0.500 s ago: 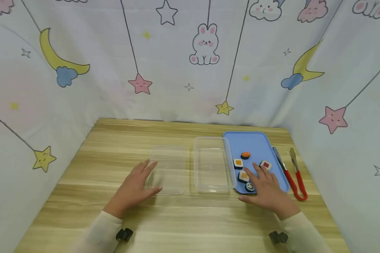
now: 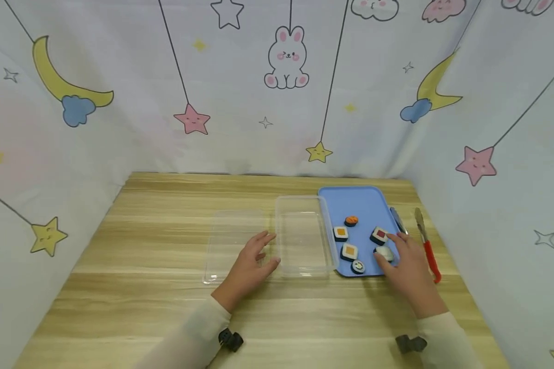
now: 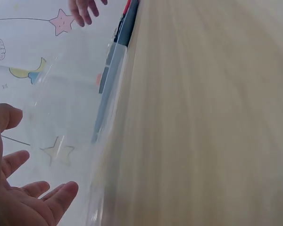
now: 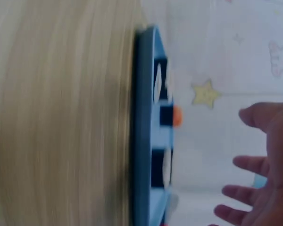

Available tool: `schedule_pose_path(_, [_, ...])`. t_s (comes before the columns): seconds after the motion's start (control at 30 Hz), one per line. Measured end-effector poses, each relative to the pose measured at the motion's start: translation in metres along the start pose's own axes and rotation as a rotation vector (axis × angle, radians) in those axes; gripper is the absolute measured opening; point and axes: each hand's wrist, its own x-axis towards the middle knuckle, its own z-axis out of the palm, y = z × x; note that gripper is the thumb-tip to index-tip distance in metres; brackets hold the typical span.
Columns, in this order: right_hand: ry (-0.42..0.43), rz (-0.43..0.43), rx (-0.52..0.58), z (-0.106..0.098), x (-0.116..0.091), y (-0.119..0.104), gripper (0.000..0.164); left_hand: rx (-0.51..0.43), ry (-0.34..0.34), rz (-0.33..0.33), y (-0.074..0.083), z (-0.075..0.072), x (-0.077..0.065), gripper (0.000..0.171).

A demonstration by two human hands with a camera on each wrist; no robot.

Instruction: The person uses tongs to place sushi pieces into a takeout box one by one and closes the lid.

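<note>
My left hand (image 2: pixel 251 264) hovers with loosely spread fingers beside the left wall of a clear plastic box (image 2: pixel 283 236), holding nothing. In the left wrist view its fingers (image 3: pixel 61 200) stand next to that transparent wall. My right hand (image 2: pixel 411 266) is over the right edge of a blue tray (image 2: pixel 355 200), fingers apart and nothing gripped. Near its thumb lies a white-topped sushi piece (image 2: pixel 384 253), and a toy sushi roll with a red centre (image 2: pixel 379 235) is by its fingertips. Several other pieces, among them an orange-topped sushi (image 2: pixel 351 221), sit along the tray's left side.
Left of the box lies a clear, flat lid (image 2: pixel 233 236), partly behind my left hand. Red-handled metal tongs (image 2: pixel 430 259) rest right of the tray, partly hidden by my right hand. A patterned curtain (image 2: pixel 240 148) stands behind the wooden table (image 2: pixel 120 287).
My left hand has moved right, from the lid to the box. My right hand has shifted right across the tray, uncovering the white-topped piece and covering part of the tongs.
</note>
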Motion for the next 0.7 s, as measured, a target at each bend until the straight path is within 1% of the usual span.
schedule_pose_path(0.07, [0.032, 0.069, 0.007, -0.007, 0.001, 0.015, 0.066, -0.052, 0.012, -0.019, -0.001, 0.008, 0.005, 0.061])
schedule_pose_path(0.17, [0.069, 0.167, -0.006, -0.014, 0.003, 0.041, 0.073, -0.138, 0.026, -0.040, -0.003, 0.014, 0.009, 0.064])
schedule_pose_path(0.23, [0.063, 0.237, -0.021, -0.017, 0.007, 0.056, 0.079, -0.182, 0.022, -0.049, -0.003, 0.014, 0.011, 0.066])
schedule_pose_path(0.33, [0.008, 0.325, -0.041, -0.016, 0.015, 0.075, 0.084, -0.229, 0.003, -0.044, -0.003, 0.013, 0.012, 0.066])
schedule_pose_path(0.4, [-0.047, 0.359, -0.048, -0.015, 0.018, 0.085, 0.085, -0.251, -0.005, -0.039, -0.004, 0.013, 0.012, 0.063])
schedule_pose_path(0.5, [-0.085, 0.373, -0.047, -0.010, 0.023, 0.095, 0.081, -0.269, -0.004, -0.043, -0.004, 0.014, 0.013, 0.059])
schedule_pose_path(0.7, [-0.087, 0.406, -0.047, -0.002, 0.033, 0.103, 0.072, -0.251, 0.003, -0.053, -0.002, 0.015, 0.015, 0.058])
